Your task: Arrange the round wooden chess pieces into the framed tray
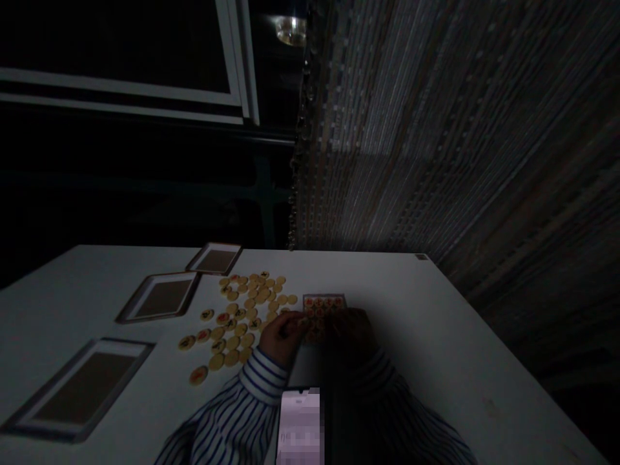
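Note:
A small shallow box (324,296) lies on the white table in front of me, holding rows of round Chinese chess pieces (318,302) with red characters. My left hand (285,336) is at the box's left edge, its fingers curled and pinched together; what is between them is too dark to name. Over the right side of the box is my right hand (352,332), covering some pieces; its fingers are lost in shadow. Left of my left hand spreads a loose heap of wooden chess pieces (232,342), some face up with red or black characters, others blank side up.
Three shallow trays with brown bottoms stand along the left: a near tray (36,423), a middle tray (128,318) and a far tray (214,272). A lit phone (299,429) is between my forearms. A string curtain (387,129) hangs behind the table (436,361). The room is dim.

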A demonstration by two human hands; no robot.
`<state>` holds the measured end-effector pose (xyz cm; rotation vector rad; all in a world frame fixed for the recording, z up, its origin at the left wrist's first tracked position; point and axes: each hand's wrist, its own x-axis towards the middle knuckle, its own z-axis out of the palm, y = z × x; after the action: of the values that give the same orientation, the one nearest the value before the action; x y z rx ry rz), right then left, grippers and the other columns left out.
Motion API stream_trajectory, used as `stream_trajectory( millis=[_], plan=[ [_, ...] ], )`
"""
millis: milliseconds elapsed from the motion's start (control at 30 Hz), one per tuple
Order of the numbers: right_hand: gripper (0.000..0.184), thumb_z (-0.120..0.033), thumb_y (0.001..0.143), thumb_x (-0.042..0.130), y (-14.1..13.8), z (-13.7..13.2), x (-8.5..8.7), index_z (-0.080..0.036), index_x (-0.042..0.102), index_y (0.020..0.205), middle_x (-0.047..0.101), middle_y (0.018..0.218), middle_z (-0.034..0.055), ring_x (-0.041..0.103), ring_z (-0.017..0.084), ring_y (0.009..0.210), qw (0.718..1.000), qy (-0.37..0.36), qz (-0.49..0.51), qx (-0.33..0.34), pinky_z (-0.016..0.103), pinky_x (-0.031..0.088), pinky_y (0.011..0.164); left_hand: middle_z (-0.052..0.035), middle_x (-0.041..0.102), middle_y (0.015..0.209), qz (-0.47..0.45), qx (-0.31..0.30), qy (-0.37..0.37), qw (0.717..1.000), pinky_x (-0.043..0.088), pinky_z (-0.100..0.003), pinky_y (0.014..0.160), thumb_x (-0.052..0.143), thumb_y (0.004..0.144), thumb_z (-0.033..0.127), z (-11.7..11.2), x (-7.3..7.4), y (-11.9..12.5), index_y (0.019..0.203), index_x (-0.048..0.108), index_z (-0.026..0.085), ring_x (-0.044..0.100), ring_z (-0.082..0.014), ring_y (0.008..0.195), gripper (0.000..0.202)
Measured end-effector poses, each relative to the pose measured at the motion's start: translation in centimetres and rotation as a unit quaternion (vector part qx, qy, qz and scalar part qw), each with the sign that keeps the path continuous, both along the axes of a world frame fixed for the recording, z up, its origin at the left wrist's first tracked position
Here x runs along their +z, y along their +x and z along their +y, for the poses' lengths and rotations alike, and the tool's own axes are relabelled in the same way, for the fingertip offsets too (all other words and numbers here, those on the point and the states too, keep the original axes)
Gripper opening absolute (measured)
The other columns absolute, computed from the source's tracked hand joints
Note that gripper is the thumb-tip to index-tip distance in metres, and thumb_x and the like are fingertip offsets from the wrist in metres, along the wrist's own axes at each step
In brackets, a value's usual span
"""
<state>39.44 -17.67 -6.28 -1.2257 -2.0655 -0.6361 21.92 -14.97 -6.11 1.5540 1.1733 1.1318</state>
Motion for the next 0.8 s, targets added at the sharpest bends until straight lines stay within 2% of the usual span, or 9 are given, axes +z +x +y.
stream_trajectory(
  millis=[267,467,600,800],
  plan=[
    [0.009,-0.022,0.080,0.051,-0.7,0.0,0.2,-0.019,0.060,0.078,0.061,0.068,0.0016,0.051,0.014,0.068,0.999,-0.016,0.009,0.042,0.030,0.034,0.068,-0.0063,0.070,0.079,0.038,-0.029,0.012,0.999,0.051,-0.028,0.069,0.059,0.069,0.034,0.1,-0.6,-0.3,0.086,0.069,0.016,0.063,-0.0179,0.073,0.026],
    [0.017,-0.025,0.082,0.048,-0.9,-0.2,0.1,-0.021,0.061,0.093,0.063,0.074,0.0037,0.053,0.014,0.072,0.998,-0.047,-0.005,0.032,0.032,0.034,0.070,-0.0064,0.069,0.087,0.045,-0.046,0.055,0.996,0.050,-0.029,0.078,0.053,0.074,0.030,0.5,-1.1,-0.3,0.088,0.069,0.018,0.063,-0.0177,0.083,0.024],
    [0.020,-0.026,0.083,0.047,-1.1,-0.3,0.2,-0.020,0.061,0.096,0.065,0.078,0.0048,0.053,0.016,0.075,0.998,-0.052,0.001,0.039,0.033,0.035,0.071,-0.0072,0.069,0.087,0.057,-0.066,0.080,0.993,0.049,-0.030,0.079,0.050,0.075,0.028,0.4,-1.0,-0.2,0.086,0.069,0.017,0.063,-0.0178,0.084,0.024],
    [0.018,-0.029,0.082,0.049,-1.2,-0.3,0.3,-0.021,0.061,0.093,0.064,0.076,0.0039,0.053,0.016,0.073,0.997,-0.046,-0.004,0.054,0.033,0.035,0.070,-0.0055,0.070,0.082,0.058,-0.045,0.028,0.997,0.051,-0.029,0.072,0.053,0.072,0.030,0.2,-1.2,-0.2,0.086,0.067,0.016,0.064,-0.0182,0.077,0.024]
  ],
)
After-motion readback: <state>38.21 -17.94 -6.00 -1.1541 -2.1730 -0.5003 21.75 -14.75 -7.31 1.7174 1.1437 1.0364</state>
